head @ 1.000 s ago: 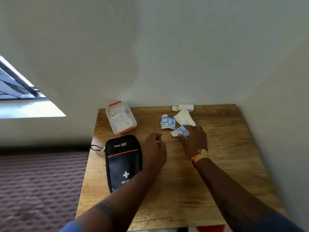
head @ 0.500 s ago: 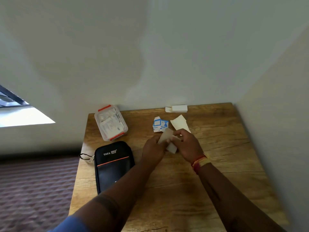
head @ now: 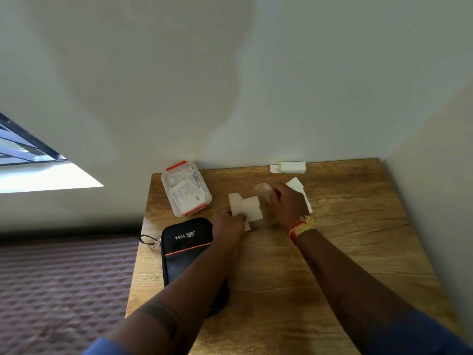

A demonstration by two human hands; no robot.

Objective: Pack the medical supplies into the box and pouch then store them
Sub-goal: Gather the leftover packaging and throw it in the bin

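Observation:
My left hand [head: 228,224] pinches a small stack of white dressing packets [head: 246,207] just above the wooden table [head: 345,252]. My right hand [head: 288,204] is right of it, fingers curled round another pale packet [head: 263,190], blurred by motion. A cream paper sheet [head: 298,187] lies under and behind my right hand. The clear plastic box [head: 186,192] with orange clips sits at the back left, lid on, supplies inside. The black first-aid pouch [head: 186,247] lies in front of it, partly under my left forearm.
A small white carton [head: 291,167] with an open flap lies against the back wall. Walls close the table off at the back and right. A patterned mattress [head: 64,290] lies left of the table. A black cord [head: 148,239] trails from the pouch's left side.
My right hand picked packets off the table and met the left hand; the left now holds a stack. My right hand has moved back to the right with a packet.

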